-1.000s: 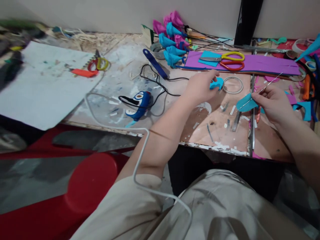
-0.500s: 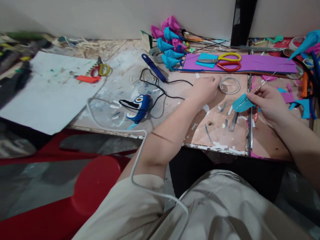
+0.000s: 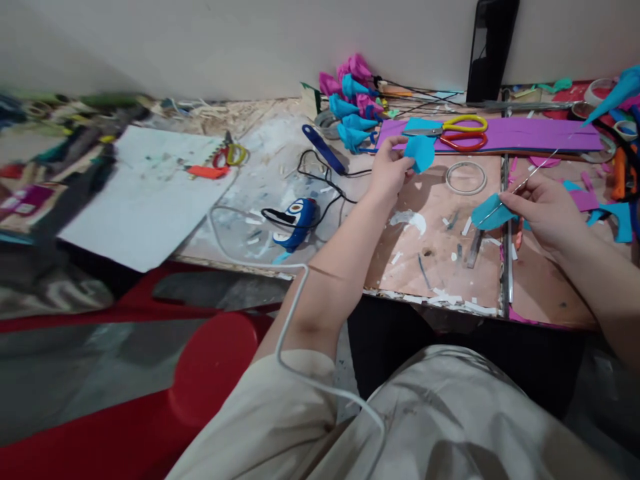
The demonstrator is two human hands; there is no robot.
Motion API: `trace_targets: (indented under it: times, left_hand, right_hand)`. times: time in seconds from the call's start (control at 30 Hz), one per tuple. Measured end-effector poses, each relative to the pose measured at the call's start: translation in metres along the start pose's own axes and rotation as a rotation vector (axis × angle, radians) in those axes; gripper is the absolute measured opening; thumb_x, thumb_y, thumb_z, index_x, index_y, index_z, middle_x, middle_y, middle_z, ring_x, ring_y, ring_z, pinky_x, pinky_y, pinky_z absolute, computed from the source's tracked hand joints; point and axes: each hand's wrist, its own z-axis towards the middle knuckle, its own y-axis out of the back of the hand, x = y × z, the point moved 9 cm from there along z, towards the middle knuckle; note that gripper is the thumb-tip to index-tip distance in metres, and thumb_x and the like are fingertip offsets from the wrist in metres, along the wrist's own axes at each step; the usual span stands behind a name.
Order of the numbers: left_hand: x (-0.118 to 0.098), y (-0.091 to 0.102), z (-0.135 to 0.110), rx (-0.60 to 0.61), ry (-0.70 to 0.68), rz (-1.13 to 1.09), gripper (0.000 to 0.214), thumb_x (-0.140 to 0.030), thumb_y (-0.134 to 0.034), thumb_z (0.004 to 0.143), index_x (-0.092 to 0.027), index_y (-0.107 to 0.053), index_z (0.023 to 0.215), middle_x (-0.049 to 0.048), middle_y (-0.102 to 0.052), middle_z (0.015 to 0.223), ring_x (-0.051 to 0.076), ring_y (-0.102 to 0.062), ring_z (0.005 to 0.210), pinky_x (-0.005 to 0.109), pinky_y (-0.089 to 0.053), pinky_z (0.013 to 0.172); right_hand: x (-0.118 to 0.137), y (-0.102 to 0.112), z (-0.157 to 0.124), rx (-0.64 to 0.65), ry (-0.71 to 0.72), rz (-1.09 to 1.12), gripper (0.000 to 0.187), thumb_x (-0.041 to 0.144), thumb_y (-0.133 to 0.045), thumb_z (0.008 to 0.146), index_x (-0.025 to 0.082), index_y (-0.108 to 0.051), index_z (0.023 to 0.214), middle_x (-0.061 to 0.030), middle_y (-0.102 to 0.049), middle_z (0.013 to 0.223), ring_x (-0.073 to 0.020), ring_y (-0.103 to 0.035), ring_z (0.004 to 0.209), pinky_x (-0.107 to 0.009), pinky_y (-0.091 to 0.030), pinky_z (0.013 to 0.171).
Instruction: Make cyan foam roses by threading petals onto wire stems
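Pinched in my left hand [image 3: 389,168] is a rounded blue petal [image 3: 421,155], held up near the scissors. My right hand [image 3: 539,205] is closed on a second blue petal [image 3: 490,213] and a thin wire [image 3: 531,175] that crosses over it and slants up to the right. Whether the wire is fixed to that petal I cannot tell. A narrow white ring, like a nearly used roll of tape [image 3: 466,192], lies on the table between my hands. Behind it, scissors [image 3: 463,141] with yellow and red handles rest on a purple foam sheet [image 3: 540,135].
Pink and blue foam flowers [image 3: 355,123] on dark stems lie at the back. A blue hot glue gun [image 3: 297,223] and dark cord sit to my left. Farther left are a white sheet [image 3: 145,193] and pliers [image 3: 235,153]. A red stool [image 3: 220,367] stands below the table edge.
My left hand has lifted slightly and turned, and a blue petal now shows in its fingers. The right hand keeps its petal and wire. The whole view has shifted a little.
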Motion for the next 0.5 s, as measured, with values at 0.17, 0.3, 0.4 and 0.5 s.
trace_targets:
  times: [0.17,0.3,0.4,0.5]
  left_hand:
    - [-0.001,-0.006,-0.010,-0.004,0.061,-0.156,0.044,-0.010,-0.068,0.079,-0.025,-0.056,0.119,-0.0005,-0.072,0.100,0.012,-0.071,0.081,0.025,-0.057,0.080]
    - [-0.005,-0.014,-0.016,0.054,0.025,-0.217,0.042,-0.010,-0.070,0.079,-0.024,-0.054,0.115,-0.0006,-0.071,0.094,0.013,-0.071,0.079,0.024,-0.058,0.079]
    - [-0.009,-0.018,-0.018,0.088,-0.021,-0.168,0.037,-0.010,-0.069,0.082,-0.022,-0.054,0.113,-0.0013,-0.069,0.087,0.010,-0.062,0.066,0.023,-0.053,0.070]
    - [-0.012,-0.017,-0.019,0.082,-0.038,-0.075,0.034,-0.010,-0.066,0.084,-0.022,-0.056,0.114,-0.0017,-0.067,0.086,0.008,-0.056,0.061,0.024,-0.047,0.064]
  right_hand:
    - [-0.005,0.005,0.002,-0.043,-0.013,-0.029,0.036,0.045,-0.100,0.074,0.026,-0.071,0.082,-0.0018,-0.069,0.076,-0.0228,-0.068,0.073,-0.039,-0.061,0.067]
    - [-0.007,0.005,0.001,-0.044,-0.035,-0.026,0.037,0.047,-0.100,0.073,0.025,-0.072,0.082,-0.0018,-0.070,0.077,-0.0232,-0.068,0.074,-0.039,-0.062,0.066]
    - [-0.006,0.005,0.001,-0.050,-0.040,-0.010,0.038,0.047,-0.101,0.072,0.025,-0.072,0.082,-0.0016,-0.070,0.076,-0.0224,-0.068,0.073,-0.038,-0.061,0.064]
    - [-0.005,0.004,0.000,-0.050,-0.058,0.029,0.035,0.041,-0.101,0.073,0.024,-0.072,0.081,-0.0028,-0.071,0.075,-0.0225,-0.068,0.073,-0.039,-0.061,0.065]
